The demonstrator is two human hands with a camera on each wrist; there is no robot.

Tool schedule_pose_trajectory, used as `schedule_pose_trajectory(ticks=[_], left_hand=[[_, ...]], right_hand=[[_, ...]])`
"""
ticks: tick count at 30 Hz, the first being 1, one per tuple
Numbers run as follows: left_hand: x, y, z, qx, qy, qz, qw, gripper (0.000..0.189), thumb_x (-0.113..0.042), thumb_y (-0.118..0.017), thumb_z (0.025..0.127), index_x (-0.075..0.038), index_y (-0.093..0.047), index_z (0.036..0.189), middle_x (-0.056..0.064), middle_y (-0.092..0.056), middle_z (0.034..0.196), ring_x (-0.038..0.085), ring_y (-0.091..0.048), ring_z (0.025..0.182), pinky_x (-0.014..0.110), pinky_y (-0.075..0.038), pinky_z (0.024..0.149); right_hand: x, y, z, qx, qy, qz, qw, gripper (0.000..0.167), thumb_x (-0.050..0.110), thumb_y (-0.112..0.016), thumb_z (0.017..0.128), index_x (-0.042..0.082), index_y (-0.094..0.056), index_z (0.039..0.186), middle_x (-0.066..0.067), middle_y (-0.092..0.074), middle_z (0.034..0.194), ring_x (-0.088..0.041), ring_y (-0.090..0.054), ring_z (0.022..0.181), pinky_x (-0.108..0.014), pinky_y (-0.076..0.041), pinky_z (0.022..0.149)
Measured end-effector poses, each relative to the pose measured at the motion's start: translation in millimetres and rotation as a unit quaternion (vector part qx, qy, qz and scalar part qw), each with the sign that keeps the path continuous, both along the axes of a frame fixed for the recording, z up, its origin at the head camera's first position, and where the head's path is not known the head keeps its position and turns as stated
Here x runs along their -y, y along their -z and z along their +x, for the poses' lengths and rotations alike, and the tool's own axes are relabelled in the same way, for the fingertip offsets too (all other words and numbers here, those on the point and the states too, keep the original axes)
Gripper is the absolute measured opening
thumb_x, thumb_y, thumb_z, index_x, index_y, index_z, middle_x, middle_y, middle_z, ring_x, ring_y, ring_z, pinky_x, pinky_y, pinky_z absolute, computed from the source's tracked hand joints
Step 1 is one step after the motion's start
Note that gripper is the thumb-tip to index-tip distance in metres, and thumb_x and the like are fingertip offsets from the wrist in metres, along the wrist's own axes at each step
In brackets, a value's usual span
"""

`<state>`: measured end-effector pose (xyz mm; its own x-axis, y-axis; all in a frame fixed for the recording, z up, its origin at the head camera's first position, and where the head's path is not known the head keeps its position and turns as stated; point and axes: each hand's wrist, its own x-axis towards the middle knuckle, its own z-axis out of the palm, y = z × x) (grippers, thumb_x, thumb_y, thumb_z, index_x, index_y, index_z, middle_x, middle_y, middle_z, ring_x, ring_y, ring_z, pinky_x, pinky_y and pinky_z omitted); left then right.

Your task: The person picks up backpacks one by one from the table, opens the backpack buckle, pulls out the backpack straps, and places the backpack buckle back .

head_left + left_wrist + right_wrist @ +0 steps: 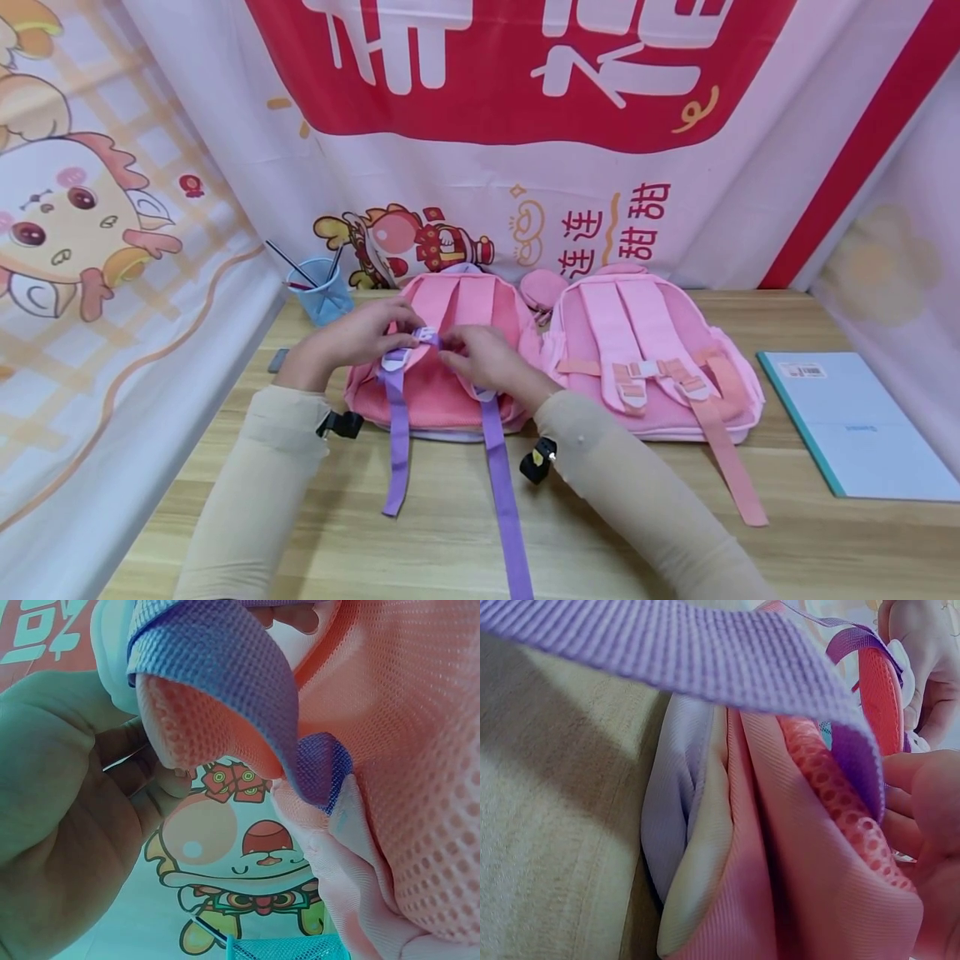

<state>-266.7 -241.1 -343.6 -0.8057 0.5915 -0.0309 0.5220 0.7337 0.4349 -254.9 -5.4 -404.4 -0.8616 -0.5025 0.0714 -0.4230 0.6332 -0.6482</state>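
A coral-pink backpack (420,400) lies back side up on the table, its purple webbing straps (495,475) hanging toward the front edge. Over its middle, both hands meet at a white buckle (426,335) on a short purple chest strap. From the left side, my left hand (371,335) pinches the buckle between thumb and fingers. My right hand (483,357) grips the purple strap end just right of it. The left wrist view has the left hand (67,795) beside a mesh-lined shoulder strap (195,724). Fingers partly hide the buckle.
To the right lies a lighter pink backpack (592,408) with its chest buckle fastened. A blue-edged white booklet (862,425) is at far right. A blue mesh pen cup (322,292) stands back left, near a small grey object (278,360). Printed cloth hangs behind.
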Motion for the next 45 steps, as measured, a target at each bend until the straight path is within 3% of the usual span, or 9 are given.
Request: schedule_pose_trajectory(ticks=[6,14,24,28,36,41,45], left_hand=[[0.8,-1.8,1.5,-0.002,-0.008,0.002,1.0,0.022,-0.012,-0.073,0.103,-0.009,-0.079,0.124,0.007,-0.068,0.121,0.026,-0.064,0.11,0.05,-0.057,0.102],[3.8,0.4,1.9,0.004,-0.02,0.01,0.9997,0.021,-0.01,-0.069,0.106,-0.01,-0.076,0.126,0.007,-0.066,0.124,0.025,-0.063,0.109,0.045,-0.057,0.1],[8.2,2.6,0.9,-0.007,-0.033,0.028,0.9991,0.022,-0.011,-0.071,0.105,-0.011,-0.075,0.127,0.008,-0.068,0.126,0.027,-0.063,0.112,0.049,-0.058,0.101],[7.6,3.1,0.6,-0.017,-0.033,0.028,0.9989,0.022,-0.012,-0.072,0.104,-0.012,-0.074,0.126,0.007,-0.069,0.126,0.027,-0.063,0.113,0.049,-0.058,0.101],[6.5,2.9,1.4,-0.013,-0.045,0.023,0.9986,0.024,-0.014,-0.074,0.103,-0.013,-0.075,0.127,0.007,-0.07,0.128,0.027,-0.063,0.114,0.049,-0.059,0.102],[5.3,2.2,2.3,-0.012,-0.047,0.02,0.9986,0.025,-0.016,-0.075,0.103,-0.014,-0.076,0.128,0.007,-0.069,0.128,0.026,-0.063,0.114,0.047,-0.06,0.101],[4.9,2.0,2.8,-0.016,-0.048,0.019,0.9985,0.025,-0.017,-0.076,0.102,-0.014,-0.077,0.127,0.006,-0.069,0.128,0.025,-0.063,0.112,0.046,-0.06,0.099]], right_hand=[[-0.1,-3.0,1.2,0.012,0.008,-0.02,0.9997,0.03,0.024,-0.069,0.107,0.009,-0.072,0.134,-0.007,-0.077,0.12,-0.02,-0.071,0.106,-0.039,-0.06,0.1],[-1.6,-6.0,3.4,0.028,0.013,-0.085,0.9959,0.029,0.025,-0.069,0.107,0.009,-0.072,0.132,-0.004,-0.075,0.115,-0.019,-0.067,0.104,-0.037,-0.058,0.098],[-2.6,-13.0,3.9,0.054,0.036,-0.176,0.9822,0.029,0.026,-0.07,0.106,0.01,-0.074,0.13,-0.005,-0.072,0.112,-0.021,-0.064,0.101,-0.034,-0.057,0.087],[-2.8,-15.0,2.7,0.076,0.047,-0.199,0.9759,0.028,0.024,-0.071,0.105,0.01,-0.074,0.129,-0.005,-0.073,0.115,-0.021,-0.063,0.101,-0.032,-0.056,0.089],[0.3,-16.0,1.0,0.128,0.09,-0.199,0.9674,0.029,0.036,-0.069,0.106,0.013,-0.078,0.122,-0.005,-0.074,0.114,-0.021,-0.064,0.096,-0.031,-0.053,0.082],[5.0,-19.0,0.9,0.163,0.12,-0.205,0.9575,0.028,0.039,-0.072,0.104,0.017,-0.08,0.119,0.0,-0.075,0.112,-0.022,-0.065,0.094,-0.029,-0.052,0.077],[8.7,-20.5,0.2,0.219,0.142,-0.235,0.9361,0.024,0.034,-0.074,0.104,0.017,-0.081,0.117,-0.001,-0.068,0.092,-0.02,-0.06,0.078,-0.029,-0.048,0.066]])
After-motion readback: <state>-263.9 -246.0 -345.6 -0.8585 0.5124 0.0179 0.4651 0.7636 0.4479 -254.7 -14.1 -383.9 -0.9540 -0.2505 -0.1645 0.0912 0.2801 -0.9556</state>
